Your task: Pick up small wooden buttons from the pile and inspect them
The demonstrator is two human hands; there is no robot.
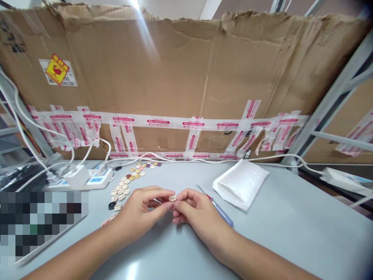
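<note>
The left hand (144,208) and right hand (194,208) pinch a cream two-holed piece (173,198), apparently positioning it. Handling it further likely calls for steady, light pressure.

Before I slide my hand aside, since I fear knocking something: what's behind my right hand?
A screwdriver lies on the table beyond your right hand, its tip and handle showing. The patch straight behind the hand is covered.

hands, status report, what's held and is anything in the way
Left hand pinching cream piece. Right hand at its edge, fingers curled. Nothing seen blocking them; screwdriver beside right hand, loose pieces by left.
</note>
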